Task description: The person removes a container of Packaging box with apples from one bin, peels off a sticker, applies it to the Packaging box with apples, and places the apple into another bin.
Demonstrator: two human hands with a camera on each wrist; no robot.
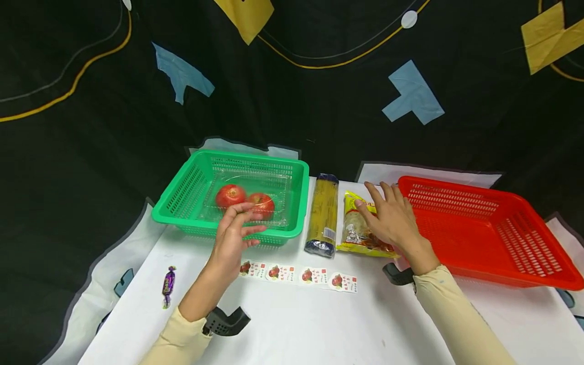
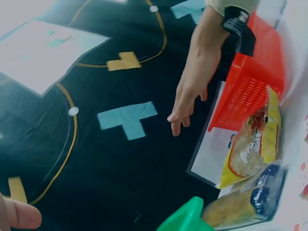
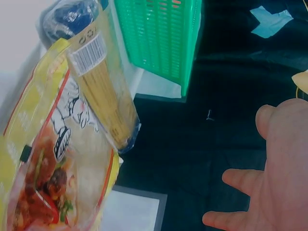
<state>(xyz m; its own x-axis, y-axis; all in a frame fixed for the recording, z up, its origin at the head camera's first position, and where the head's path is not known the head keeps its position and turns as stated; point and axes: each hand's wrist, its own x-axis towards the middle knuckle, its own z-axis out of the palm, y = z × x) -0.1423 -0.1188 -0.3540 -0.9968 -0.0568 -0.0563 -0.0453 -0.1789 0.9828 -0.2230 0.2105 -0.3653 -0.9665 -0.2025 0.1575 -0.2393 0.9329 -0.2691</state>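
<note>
My left hand is raised before the green basket, its fingers loosely bent with nothing between them. Two red apples sit inside a clear plastic box in that basket; the fingertips partly cover one. My right hand has its fingers spread above a yellow food packet and holds nothing. In the right wrist view, this hand appears apart from the packet. Left of the packet lies a clear bag of spaghetti with dark blue ends.
A red basket stands on the right of the white table. Along the middle lies a strip of apple-printed stickers. A purple wrapped candy is at the left. Black cloth hangs behind.
</note>
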